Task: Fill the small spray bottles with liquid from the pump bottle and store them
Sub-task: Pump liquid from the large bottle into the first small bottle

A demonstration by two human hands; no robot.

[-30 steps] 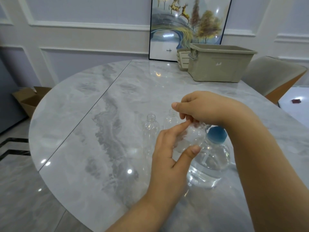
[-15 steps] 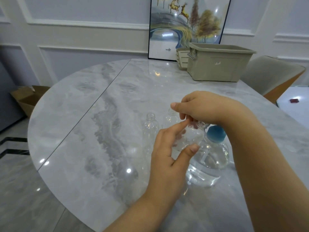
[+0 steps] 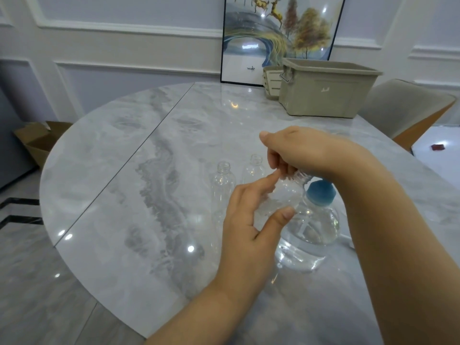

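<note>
Bare marble table point(image 3: 119, 185) lies open at left; two uncapped bottles point(image 3: 222, 185) and a water bottle point(image 3: 311, 227) crowd centre; a storage bin point(image 3: 323, 93) blocks far right.

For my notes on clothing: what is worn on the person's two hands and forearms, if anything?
Nothing is worn. The left hand and the right hand are bare: no gloves, rings, watch or bracelet show. Both forearms are bare too, with no sleeve up to the picture's edge.

I've got one view only, head-worn wide-angle, looking forward and down across the marble table point(image 3: 154, 185). Both forearms enter from the near edge, close to the lens; left hand point(image 3: 251, 220) and right hand point(image 3: 306, 150) sit near centre. Far edge shows the wall, a framed picture point(image 3: 278, 33) and a beige bin point(image 3: 323, 93) far right. Edges bend.
</note>
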